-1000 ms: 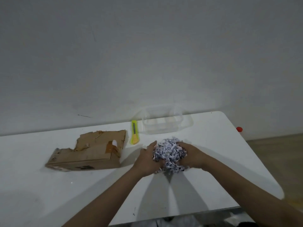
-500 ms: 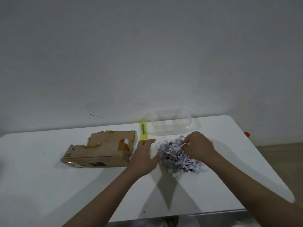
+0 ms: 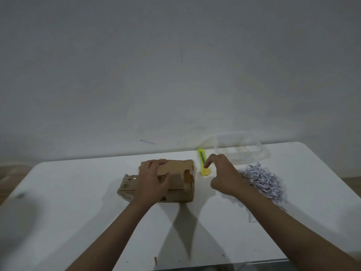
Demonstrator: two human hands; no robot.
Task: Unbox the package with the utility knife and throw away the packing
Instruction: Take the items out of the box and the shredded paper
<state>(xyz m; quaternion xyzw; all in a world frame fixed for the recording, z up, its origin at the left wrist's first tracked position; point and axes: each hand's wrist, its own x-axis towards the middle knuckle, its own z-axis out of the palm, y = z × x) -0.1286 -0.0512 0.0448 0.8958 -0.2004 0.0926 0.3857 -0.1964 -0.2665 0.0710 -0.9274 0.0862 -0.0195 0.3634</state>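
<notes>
I see my left hand [image 3: 153, 179] lying flat, fingers relaxed, on the torn cardboard box [image 3: 172, 181] mid-table, my right hand [image 3: 222, 176] loosely curled, holding nothing, beside the yellow plastic knife [image 3: 203, 163] (crinkly shredded paper [image 3: 263, 180] heaped rightward).

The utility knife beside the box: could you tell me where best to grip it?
Probably pinch the utility knife across its long yellow sides, mid-body, coming from above. It lies flat, pointing away, and the right hand hovers by its near end.
</notes>
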